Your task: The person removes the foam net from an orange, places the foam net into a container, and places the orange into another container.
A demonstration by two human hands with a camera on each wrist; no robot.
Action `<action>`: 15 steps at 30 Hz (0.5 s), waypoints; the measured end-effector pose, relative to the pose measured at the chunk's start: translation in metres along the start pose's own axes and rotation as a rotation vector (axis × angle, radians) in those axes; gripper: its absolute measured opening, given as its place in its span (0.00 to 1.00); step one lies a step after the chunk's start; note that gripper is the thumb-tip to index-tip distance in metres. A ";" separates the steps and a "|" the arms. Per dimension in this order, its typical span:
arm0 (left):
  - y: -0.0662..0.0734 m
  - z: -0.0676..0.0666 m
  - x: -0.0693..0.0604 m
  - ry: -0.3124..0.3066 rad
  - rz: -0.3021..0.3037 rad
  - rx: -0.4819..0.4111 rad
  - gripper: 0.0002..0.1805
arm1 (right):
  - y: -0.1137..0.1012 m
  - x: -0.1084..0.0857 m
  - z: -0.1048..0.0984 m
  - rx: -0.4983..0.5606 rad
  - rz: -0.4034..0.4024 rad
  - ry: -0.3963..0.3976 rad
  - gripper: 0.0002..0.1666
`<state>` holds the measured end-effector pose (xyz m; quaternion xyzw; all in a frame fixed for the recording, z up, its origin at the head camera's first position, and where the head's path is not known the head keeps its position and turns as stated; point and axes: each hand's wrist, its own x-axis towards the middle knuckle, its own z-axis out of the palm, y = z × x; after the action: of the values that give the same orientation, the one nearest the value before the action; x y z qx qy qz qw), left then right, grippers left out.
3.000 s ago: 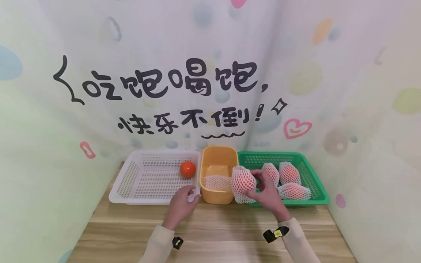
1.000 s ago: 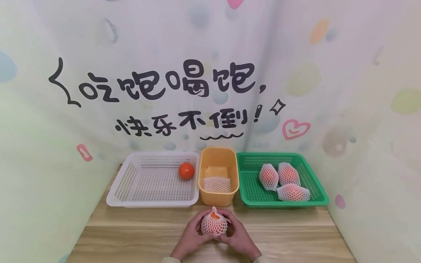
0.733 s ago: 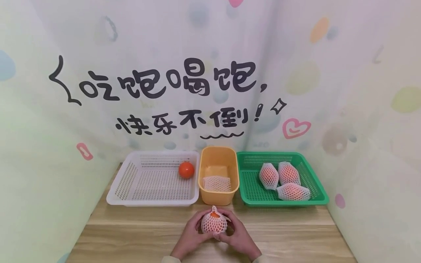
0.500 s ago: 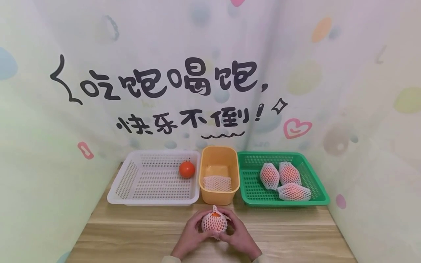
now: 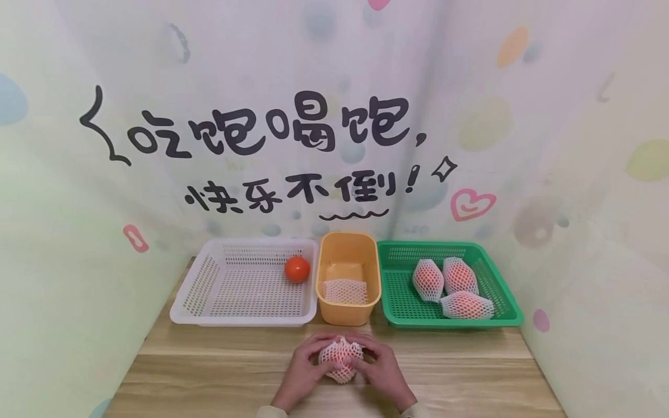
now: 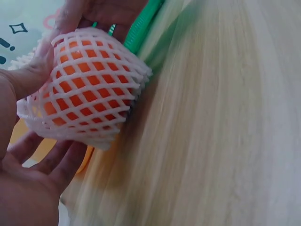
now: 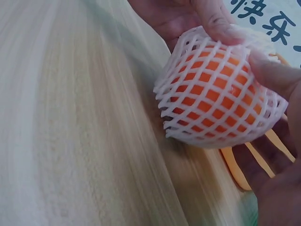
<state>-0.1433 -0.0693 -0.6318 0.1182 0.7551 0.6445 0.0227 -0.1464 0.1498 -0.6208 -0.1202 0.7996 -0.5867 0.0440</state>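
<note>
- Your left hand (image 5: 302,371) and right hand (image 5: 385,371) grasp the red fruit (image 6: 88,96) from opposite sides, through its foam net (image 5: 342,355), in front of the orange bin (image 5: 345,314).
- Both thumbs rest on the mesh; work them evenly, since lopsided pulling would probably tear strands.
- Cradle the fruit with your fingers; squeezing hard could bruise it.
- Work low over the table (image 5: 219,377) before the bin, in case it slips.

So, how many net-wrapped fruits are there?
4: the held fruit, between left hand and right hand; in the green basket, the left fruit, back fruit and front fruit.
</note>
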 end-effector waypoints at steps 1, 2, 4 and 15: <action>0.001 0.000 0.000 0.008 0.004 0.005 0.26 | 0.000 0.000 0.000 -0.001 -0.003 0.015 0.23; 0.002 0.001 0.000 0.018 0.007 0.012 0.25 | 0.000 0.001 0.001 -0.003 -0.012 0.029 0.22; 0.003 0.002 0.000 0.041 0.018 0.035 0.23 | -0.001 0.002 0.002 0.004 -0.023 0.061 0.19; 0.010 0.011 0.003 0.141 0.045 0.035 0.10 | -0.004 0.004 0.007 -0.053 -0.212 0.285 0.13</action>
<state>-0.1427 -0.0571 -0.6238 0.0897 0.7632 0.6381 -0.0473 -0.1482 0.1412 -0.6188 -0.1207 0.7956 -0.5780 -0.1354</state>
